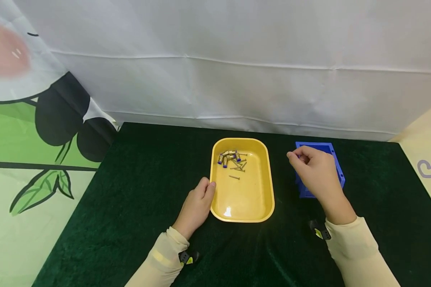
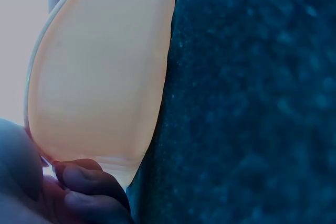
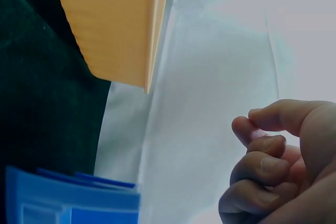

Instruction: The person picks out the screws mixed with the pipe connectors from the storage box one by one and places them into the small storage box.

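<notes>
A yellow tray (image 1: 242, 199) sits on the dark green cloth, holding several brass fittings with blue ends (image 1: 225, 160) and several screws (image 1: 234, 177) towards its far left. My left hand (image 1: 197, 205) grips the tray's left rim, thumb on top; the left wrist view has its curled fingers (image 2: 89, 198) against the outer wall. Over the blue bin (image 1: 339, 169), right of the tray, hovers my right hand (image 1: 317, 171). Its fingers are curled and the thumb is close to the index fingertip, with nothing visible between them in the right wrist view. The hand hides part of the bin.
The dark green cloth (image 1: 147, 191) covers the table. A pale curtain (image 1: 208, 87) hangs behind its far edge, and a printed cartoon panel (image 1: 32, 135) stands on the left. A cream panel (image 1: 425, 151) with a heart borders the right side.
</notes>
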`<state>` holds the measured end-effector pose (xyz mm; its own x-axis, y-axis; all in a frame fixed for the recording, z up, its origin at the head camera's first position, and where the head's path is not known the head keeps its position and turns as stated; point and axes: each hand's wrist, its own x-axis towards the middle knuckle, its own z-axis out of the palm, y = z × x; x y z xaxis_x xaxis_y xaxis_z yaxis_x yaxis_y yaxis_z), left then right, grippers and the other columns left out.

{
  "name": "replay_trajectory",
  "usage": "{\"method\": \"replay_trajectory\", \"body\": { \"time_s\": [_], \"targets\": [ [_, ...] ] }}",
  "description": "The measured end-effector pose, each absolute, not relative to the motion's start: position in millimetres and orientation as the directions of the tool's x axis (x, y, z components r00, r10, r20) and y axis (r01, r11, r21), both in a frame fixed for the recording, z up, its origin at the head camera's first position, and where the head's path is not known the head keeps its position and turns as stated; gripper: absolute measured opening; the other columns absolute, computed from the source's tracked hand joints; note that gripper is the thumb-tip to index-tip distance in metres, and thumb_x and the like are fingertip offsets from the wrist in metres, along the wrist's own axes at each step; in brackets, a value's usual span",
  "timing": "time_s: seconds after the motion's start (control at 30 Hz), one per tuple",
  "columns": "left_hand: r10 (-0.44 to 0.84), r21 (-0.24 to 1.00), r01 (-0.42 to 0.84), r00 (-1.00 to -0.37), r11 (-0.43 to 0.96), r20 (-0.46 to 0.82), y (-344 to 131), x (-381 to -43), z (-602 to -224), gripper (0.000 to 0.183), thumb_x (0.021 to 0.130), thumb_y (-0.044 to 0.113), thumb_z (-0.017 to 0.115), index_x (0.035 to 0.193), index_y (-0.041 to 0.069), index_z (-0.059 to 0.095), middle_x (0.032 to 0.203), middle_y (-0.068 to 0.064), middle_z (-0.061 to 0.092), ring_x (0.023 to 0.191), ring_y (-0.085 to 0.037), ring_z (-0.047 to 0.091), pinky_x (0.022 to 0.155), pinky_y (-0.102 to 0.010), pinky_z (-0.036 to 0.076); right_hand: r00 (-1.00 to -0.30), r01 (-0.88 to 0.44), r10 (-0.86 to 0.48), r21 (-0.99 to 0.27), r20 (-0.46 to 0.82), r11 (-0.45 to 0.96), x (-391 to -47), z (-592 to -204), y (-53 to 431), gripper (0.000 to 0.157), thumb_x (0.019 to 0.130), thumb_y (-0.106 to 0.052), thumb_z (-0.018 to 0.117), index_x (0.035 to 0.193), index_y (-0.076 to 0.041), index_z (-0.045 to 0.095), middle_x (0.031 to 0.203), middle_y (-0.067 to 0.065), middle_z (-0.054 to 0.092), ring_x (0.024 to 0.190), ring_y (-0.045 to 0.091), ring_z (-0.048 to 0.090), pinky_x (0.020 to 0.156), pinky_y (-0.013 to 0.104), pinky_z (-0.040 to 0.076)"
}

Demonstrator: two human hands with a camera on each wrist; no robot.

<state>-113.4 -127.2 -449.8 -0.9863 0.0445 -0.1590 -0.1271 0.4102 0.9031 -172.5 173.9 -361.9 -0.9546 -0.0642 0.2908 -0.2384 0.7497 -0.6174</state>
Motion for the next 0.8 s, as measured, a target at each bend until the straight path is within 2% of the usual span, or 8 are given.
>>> {"method": "replay_trajectory", "body": {
  "time_s": [0.23,0.53,0.8],
  "targets": [
    [0.057,0.909,-0.108,-0.988,0.402,-0.143,-127.8,-113.2,-452.1,0.032,0.107,0.044,0.038,0.105,0.016,0.053,0.081,-0.002,0.065,0.063,-0.021,0.064,0.053,-0.032,0.048,-0.967,-0.24,-0.123,-0.642,0.222,0.728,-171.4,-372.9,169.5,0.024,0.099,-0.032,0.061,0.091,-0.011,0.069,0.064,0.003,0.053,0.056,0.02,0.05,0.049,0.027,0.042],
    [0.059,0.92,-0.114,-0.987,0.376,-0.147,-126.9,-113.4,-451.6,0.03,0.107,0.043,0.039,0.106,0.016,0.053,0.08,-0.003,0.064,0.064,-0.022,0.064,0.053,-0.031,0.048,-0.979,-0.204,-0.133,-0.693,0.155,0.691,-174.1,-390.6,171.6,0.028,0.099,-0.034,0.061,0.092,-0.009,0.07,0.064,0.003,0.052,0.056,0.02,0.049,0.048,0.026,0.039],
    [0.054,0.922,-0.116,-0.988,0.37,-0.146,-126.4,-114.4,-450.4,0.028,0.107,0.041,0.04,0.105,0.016,0.053,0.079,-0.005,0.063,0.063,-0.024,0.063,0.051,-0.032,0.047,-0.97,-0.244,-0.161,-0.674,0.185,0.697,-176.9,-383.8,167.9,0.024,0.099,-0.032,0.062,0.09,-0.011,0.07,0.065,0.003,0.054,0.057,0.021,0.049,0.048,0.026,0.04]
  ]
}}
